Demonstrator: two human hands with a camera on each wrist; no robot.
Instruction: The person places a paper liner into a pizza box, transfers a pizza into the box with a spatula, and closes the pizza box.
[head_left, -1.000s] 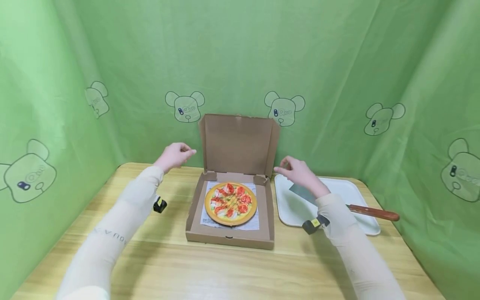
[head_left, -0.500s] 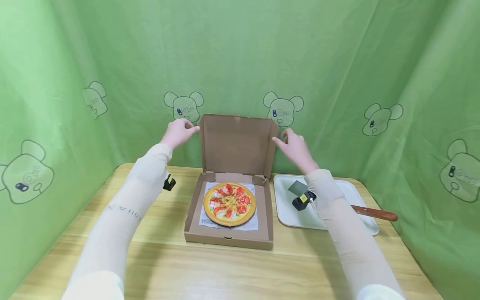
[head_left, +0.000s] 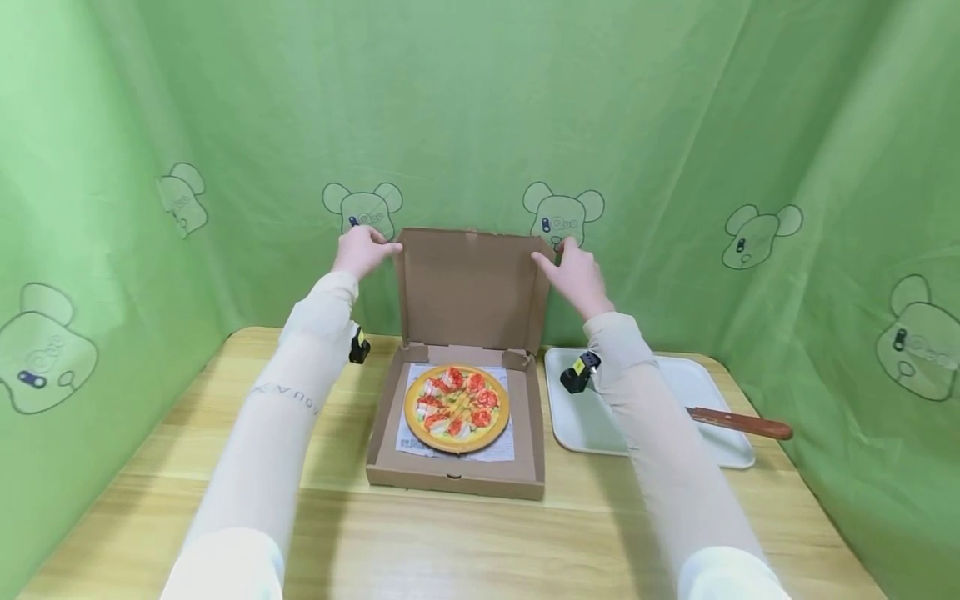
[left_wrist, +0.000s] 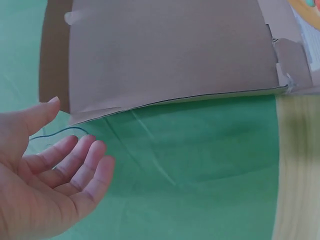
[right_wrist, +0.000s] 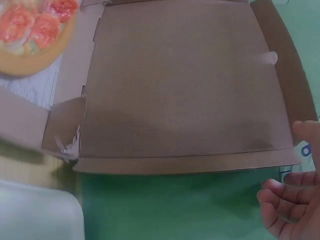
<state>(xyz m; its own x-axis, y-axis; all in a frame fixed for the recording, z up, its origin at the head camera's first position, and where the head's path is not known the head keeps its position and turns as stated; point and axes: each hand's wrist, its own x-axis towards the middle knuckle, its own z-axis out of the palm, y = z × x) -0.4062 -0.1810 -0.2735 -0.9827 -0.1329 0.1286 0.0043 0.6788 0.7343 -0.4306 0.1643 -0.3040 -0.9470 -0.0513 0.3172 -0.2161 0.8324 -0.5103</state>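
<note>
A brown cardboard pizza box [head_left: 453, 482] stands open with its lid [head_left: 472, 287] upright at the back. Inside, a round pizza [head_left: 456, 408] with red and white toppings lies on printed paper [head_left: 495, 452]. My left hand [head_left: 362, 250] is at the lid's upper left corner; in the left wrist view its thumb is close to the front flap and the loosely bent fingers [left_wrist: 75, 165] lie apart from the cardboard. My right hand [head_left: 576, 277] is at the upper right corner, its thumb by the flap and its fingers [right_wrist: 285, 200] loosely bent beside the edge.
Right of the box is a white tray [head_left: 660, 446], partly behind my right forearm. A wooden handle [head_left: 742, 422] lies across it and sticks out over its right edge. Green curtains [head_left: 465, 108] surround the wooden table [head_left: 450, 550] at the back and sides.
Both hands have risen and moved inward, from beside the box to the lid's upper corners. The box, pizza and tray stay where they were.
</note>
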